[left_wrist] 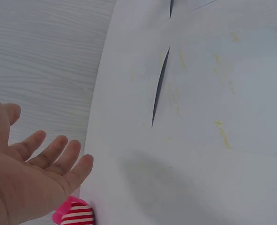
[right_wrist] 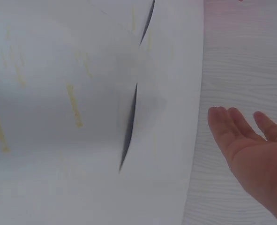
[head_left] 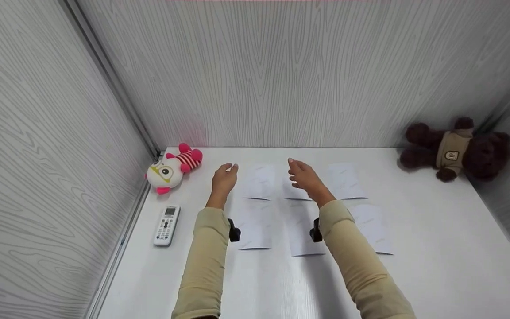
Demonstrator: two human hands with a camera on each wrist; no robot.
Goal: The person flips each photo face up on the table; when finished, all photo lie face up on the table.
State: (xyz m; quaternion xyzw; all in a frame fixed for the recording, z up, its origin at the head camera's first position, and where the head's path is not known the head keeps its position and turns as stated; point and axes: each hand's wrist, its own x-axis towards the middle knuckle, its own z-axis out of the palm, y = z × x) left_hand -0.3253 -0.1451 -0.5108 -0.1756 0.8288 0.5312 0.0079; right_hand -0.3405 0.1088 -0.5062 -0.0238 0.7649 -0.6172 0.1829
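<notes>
My left hand [head_left: 224,180] hovers over the white table, just left of a white paper sheet [head_left: 259,181] in the back row. Its fingers are loosely bent with nothing between them, as the left wrist view also shows. Above another back-row sheet [head_left: 297,192] is my right hand [head_left: 306,178], relaxed and holding nothing. In the front row lie a left sheet [head_left: 255,227], a middle sheet [head_left: 304,235] and a right sheet [head_left: 372,227]. A further sheet [head_left: 347,180] sits at the back right. Faint yellowish print marks the sheets, and some edges curl up.
A pink and white plush toy [head_left: 166,173] lies at the table's back left, with a white remote control [head_left: 166,226] in front of it. At the back right a brown teddy bear [head_left: 456,150] lies on its side. Wood-grain panels [head_left: 255,71] enclose the table.
</notes>
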